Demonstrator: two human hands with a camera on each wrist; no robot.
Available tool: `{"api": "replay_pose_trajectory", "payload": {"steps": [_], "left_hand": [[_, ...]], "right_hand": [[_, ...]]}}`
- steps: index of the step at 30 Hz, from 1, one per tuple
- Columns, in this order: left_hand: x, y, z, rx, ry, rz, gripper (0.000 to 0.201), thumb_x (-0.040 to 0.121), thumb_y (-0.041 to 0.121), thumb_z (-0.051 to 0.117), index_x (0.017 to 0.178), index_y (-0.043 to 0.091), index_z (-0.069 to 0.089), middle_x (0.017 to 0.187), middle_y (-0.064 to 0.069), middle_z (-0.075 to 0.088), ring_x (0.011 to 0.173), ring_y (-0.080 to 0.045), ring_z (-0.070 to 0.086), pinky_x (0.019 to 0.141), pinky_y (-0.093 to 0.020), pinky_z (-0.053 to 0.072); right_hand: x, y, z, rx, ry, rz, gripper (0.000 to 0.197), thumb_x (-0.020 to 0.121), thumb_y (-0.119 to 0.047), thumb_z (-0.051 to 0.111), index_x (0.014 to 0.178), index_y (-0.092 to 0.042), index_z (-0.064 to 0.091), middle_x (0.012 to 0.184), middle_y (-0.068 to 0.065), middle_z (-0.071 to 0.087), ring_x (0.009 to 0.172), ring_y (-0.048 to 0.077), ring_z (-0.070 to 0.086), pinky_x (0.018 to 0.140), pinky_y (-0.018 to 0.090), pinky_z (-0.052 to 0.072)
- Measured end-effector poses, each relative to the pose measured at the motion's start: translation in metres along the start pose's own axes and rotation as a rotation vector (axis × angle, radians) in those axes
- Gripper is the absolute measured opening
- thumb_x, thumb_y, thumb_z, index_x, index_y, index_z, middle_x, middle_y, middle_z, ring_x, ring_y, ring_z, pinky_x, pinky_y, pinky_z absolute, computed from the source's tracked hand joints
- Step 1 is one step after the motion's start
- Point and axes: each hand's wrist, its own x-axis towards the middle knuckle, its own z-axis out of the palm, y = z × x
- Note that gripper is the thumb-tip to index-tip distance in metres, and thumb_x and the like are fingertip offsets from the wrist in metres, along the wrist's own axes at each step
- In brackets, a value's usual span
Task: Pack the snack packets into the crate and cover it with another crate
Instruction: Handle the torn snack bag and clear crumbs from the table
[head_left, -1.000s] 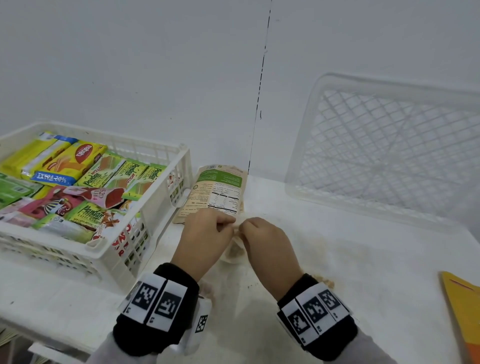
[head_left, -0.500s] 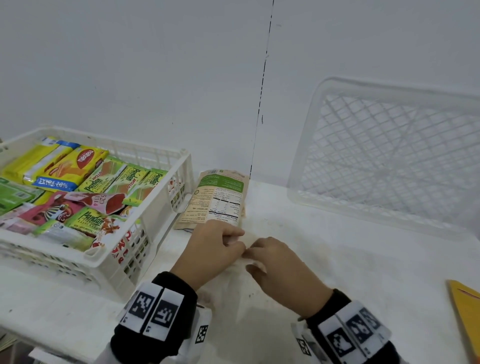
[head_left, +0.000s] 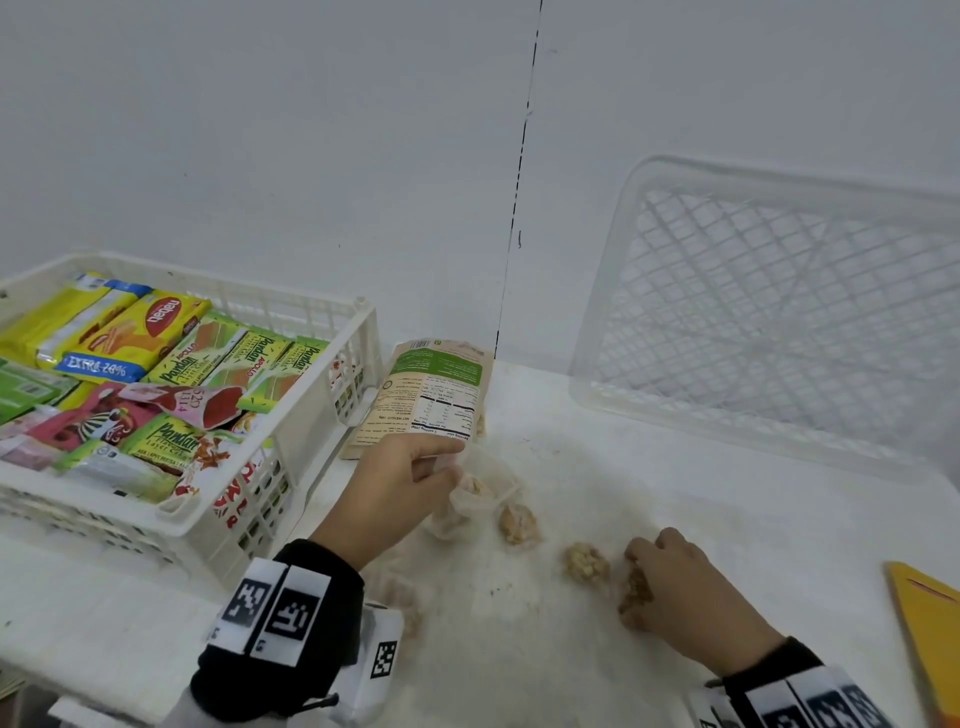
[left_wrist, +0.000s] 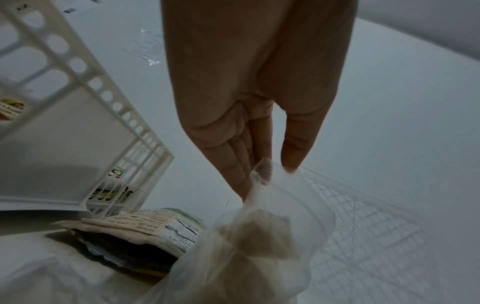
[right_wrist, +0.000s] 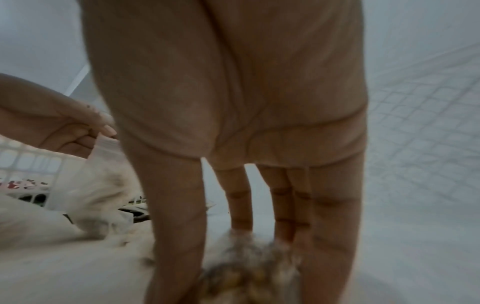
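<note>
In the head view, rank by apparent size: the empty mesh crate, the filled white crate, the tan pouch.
1. Empty mesh crate
2. Filled white crate, partly cropped, so nearly tied
3. Tan pouch

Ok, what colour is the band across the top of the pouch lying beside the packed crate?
Green, on a tan pouch with a white nutrition panel; clearest in the head view.

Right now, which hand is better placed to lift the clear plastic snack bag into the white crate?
Left. The left hand already pinches the clear plastic snack bag beside the filled white crate; the right hand is farther away, on a loose snack cluster.
</note>
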Motion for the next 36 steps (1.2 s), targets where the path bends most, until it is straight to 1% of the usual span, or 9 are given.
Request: {"api": "replay_pose_trajectory", "payload": {"steps": [6, 10, 13, 17, 20, 22, 30, 33, 36], "left_hand": [[-0.003, -0.001, 0.0, -0.045, 0.038, -0.019, 0.033, 0.082, 0.003, 0.066, 0.115, 0.009, 0.065, 0.119, -0.001, 0.064, 0.101, -0.001, 0.061, 0.081, -0.003, 0.045], [-0.008, -0.005, -0.004, -0.069, -0.017, -0.038, 0.048, 0.077, 0.009, 0.074, 0.123, 0.013, 0.06, 0.126, 0.003, 0.059, 0.11, -0.003, 0.058, 0.091, -0.013, 0.046], [-0.011, -0.007, -0.009, 0.01, -0.09, -0.007, 0.062, 0.073, 0.007, 0.078, 0.13, 0.016, 0.054, 0.128, 0.007, 0.053, 0.115, -0.003, 0.054, 0.094, -0.008, 0.042], [-0.01, -0.01, -0.013, 0.301, -0.093, 0.115, 0.052, 0.073, 0.0, 0.074, 0.122, 0.016, 0.063, 0.12, 0.003, 0.062, 0.109, -0.01, 0.058, 0.097, -0.024, 0.047], [-0.005, -0.006, -0.017, 0.501, -0.05, 0.229, 0.011, 0.077, 0.003, 0.069, 0.084, 0.009, 0.074, 0.089, -0.005, 0.073, 0.089, -0.019, 0.064, 0.082, -0.035, 0.049], [-0.001, -0.004, -0.021, 0.528, -0.037, 0.249, 0.007, 0.078, 0.005, 0.069, 0.077, 0.008, 0.076, 0.085, -0.006, 0.074, 0.088, -0.021, 0.066, 0.08, -0.034, 0.048], [-0.002, 0.006, -0.031, 0.457, -0.032, 0.534, 0.013, 0.076, 0.007, 0.064, 0.079, 0.011, 0.076, 0.082, 0.001, 0.075, 0.078, -0.009, 0.068, 0.073, -0.024, 0.053], [-0.003, 0.012, -0.038, 0.445, -0.022, 0.56, 0.014, 0.077, 0.006, 0.064, 0.082, 0.009, 0.076, 0.083, 0.0, 0.074, 0.078, -0.006, 0.067, 0.074, -0.016, 0.051], [0.0, 0.018, -0.044, 0.519, -0.023, 0.564, 0.013, 0.075, 0.006, 0.064, 0.078, 0.01, 0.076, 0.074, 0.001, 0.072, 0.066, -0.006, 0.065, 0.066, -0.014, 0.048]], "right_hand": [[0.006, -0.003, -0.01, 0.031, 0.126, -0.044, 0.021, 0.091, -0.016, 0.051, 0.077, -0.026, 0.038, 0.084, -0.005, 0.043, 0.087, 0.016, 0.048, 0.065, 0.022, 0.031], [0.011, -0.026, -0.042, 0.338, 0.599, -0.236, 0.017, 0.086, 0.001, 0.058, 0.09, -0.011, 0.068, 0.078, 0.0, 0.05, 0.073, 0.015, 0.049, 0.062, 0.007, 0.033], [0.006, -0.058, -0.063, 0.586, 0.908, -0.461, 0.021, 0.081, 0.005, 0.065, 0.099, -0.006, 0.069, 0.085, -0.001, 0.061, 0.075, 0.004, 0.056, 0.07, 0.004, 0.045], [0.012, -0.096, -0.061, 0.717, 0.768, -0.56, 0.009, 0.082, -0.004, 0.068, 0.083, -0.008, 0.061, 0.077, -0.001, 0.063, 0.074, 0.01, 0.06, 0.065, 0.027, 0.053], [0.024, -0.108, -0.053, 0.628, 0.695, -0.555, 0.006, 0.081, -0.002, 0.068, 0.076, -0.003, 0.064, 0.074, 0.006, 0.064, 0.07, 0.021, 0.059, 0.065, 0.038, 0.05], [0.029, -0.112, -0.049, 0.576, 0.668, -0.575, 0.006, 0.079, 0.001, 0.065, 0.075, -0.001, 0.068, 0.076, 0.01, 0.067, 0.071, 0.024, 0.061, 0.066, 0.04, 0.05], [0.031, -0.113, -0.041, 0.539, 0.607, -0.677, 0.033, 0.087, -0.031, 0.065, 0.116, -0.014, 0.066, 0.117, -0.002, 0.066, 0.107, 0.009, 0.059, 0.094, 0.017, 0.043], [0.03, -0.113, -0.038, 0.384, 0.537, -0.664, 0.05, 0.089, -0.033, 0.059, 0.136, -0.019, 0.047, 0.135, -0.006, 0.047, 0.123, 0.009, 0.045, 0.099, 0.024, 0.043], [0.029, -0.114, -0.043, 0.198, 0.539, -0.643, 0.056, 0.091, -0.033, 0.055, 0.143, -0.023, 0.034, 0.133, -0.005, 0.04, 0.119, 0.011, 0.043, 0.093, 0.022, 0.044]]}}
